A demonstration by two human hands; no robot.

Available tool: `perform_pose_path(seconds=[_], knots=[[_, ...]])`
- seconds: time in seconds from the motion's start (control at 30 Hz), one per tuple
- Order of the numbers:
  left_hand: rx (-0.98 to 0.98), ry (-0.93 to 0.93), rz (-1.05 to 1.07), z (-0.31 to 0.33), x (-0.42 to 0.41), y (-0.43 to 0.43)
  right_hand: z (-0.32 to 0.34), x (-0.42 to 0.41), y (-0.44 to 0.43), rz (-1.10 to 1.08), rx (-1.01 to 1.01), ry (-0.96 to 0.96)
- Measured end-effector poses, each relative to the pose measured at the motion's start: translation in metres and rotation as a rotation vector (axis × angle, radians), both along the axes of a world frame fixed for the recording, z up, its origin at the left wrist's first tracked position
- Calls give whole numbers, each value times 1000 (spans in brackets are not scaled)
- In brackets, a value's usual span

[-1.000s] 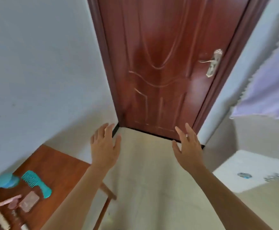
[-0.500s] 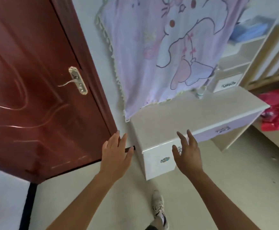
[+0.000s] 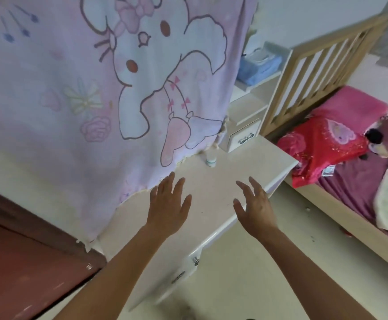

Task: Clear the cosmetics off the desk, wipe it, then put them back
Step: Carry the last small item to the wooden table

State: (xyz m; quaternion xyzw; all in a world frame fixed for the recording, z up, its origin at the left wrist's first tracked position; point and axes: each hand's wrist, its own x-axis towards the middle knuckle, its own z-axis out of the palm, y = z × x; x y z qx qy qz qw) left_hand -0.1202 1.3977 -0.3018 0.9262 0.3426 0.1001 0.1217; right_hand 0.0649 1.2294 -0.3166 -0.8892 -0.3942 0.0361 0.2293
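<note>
Left hand (image 3: 168,204) and right hand (image 3: 255,204) spread, holding nothing, above white desk (image 3: 246,162). Small bottle (image 3: 211,159) stands beyond both hands, beside the hanging cartoon blanket (image 3: 96,88).

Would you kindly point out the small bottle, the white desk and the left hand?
small bottle (image 3: 211,160): head view, lower body.
white desk (image 3: 246,165): head view, bare top.
left hand (image 3: 168,206): head view, back of hand.
</note>
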Motion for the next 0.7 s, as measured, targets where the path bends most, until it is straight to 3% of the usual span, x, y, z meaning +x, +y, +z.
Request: perform_pose_path(seconds=[0.23, 0.4, 0.57, 0.7], knots=[[-107, 99, 48, -43, 87, 38, -28, 87, 59, 43, -72, 48], [-197, 297, 134, -84, 143, 64, -66, 155, 123, 211, -174, 107], [-430, 436, 307, -123, 182, 83, -96, 210, 189, 409, -487, 297], [-534, 522, 426, -149, 195, 83, -124, 240, 235, 621, -527, 254]])
